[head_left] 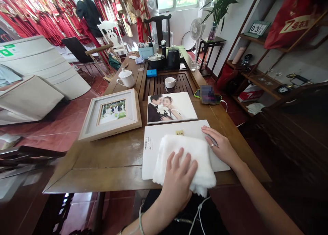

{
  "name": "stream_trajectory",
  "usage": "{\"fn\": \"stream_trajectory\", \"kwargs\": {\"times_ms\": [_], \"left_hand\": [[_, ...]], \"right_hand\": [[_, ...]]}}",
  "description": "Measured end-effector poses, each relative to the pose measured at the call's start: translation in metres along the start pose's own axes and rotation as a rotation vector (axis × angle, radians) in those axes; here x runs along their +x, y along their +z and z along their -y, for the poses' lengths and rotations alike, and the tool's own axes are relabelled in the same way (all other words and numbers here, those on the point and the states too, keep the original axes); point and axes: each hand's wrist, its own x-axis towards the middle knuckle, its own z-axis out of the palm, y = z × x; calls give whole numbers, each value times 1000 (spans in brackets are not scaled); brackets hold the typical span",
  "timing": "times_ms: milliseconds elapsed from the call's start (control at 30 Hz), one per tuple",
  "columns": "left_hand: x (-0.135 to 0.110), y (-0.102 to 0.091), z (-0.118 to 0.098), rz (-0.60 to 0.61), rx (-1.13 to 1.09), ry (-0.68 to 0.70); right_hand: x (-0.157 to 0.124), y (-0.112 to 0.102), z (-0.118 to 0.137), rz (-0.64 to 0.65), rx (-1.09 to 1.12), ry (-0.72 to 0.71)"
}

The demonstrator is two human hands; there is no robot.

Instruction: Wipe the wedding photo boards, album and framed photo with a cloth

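Note:
A white panel [151, 160] with a printed label at its left side lies on the wooden table's near end. On it sits a folded white towel [188, 142], with my left hand [179, 173] pressed onto it, fingers bent and spread; the thumb is mostly hidden. My right hand [220, 144], wearing a ring, lies with extended fingers on the panel's right side. A small grey patch shows under those fingers; I cannot make out what it is. A small yellowish piece [179, 132] is on the panel just beyond the towel.
Beyond the panel lies a wedding photo print [176, 108], with a framed photo [112, 112] to its left. A phone [209, 94] with a cable is at the right edge. A lidded white mug [126, 78], a white cup [170, 82] and a black kettle [173, 59] stand farther back.

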Motion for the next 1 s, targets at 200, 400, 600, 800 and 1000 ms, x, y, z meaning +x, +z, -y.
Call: {"fn": "stream_trajectory", "kwargs": {"times_ms": [200,400,600,800,1000], "left_hand": [[-28,6,-1,-69,-71,43],[-21,8,-5,-140,-119,-66],[11,0,3,-107,-74,-209],[47,-7,26,-130,-38,-295],[57,-9,31,-113,-3,-318]], "right_hand": [[0,2,-3,-17,-19,-15],[1,1,-2,-12,-16,-5],[1,1,-4,-12,-12,0],[0,0,-2,-6,3,7],[0,0,-1,-3,-1,15]]}}
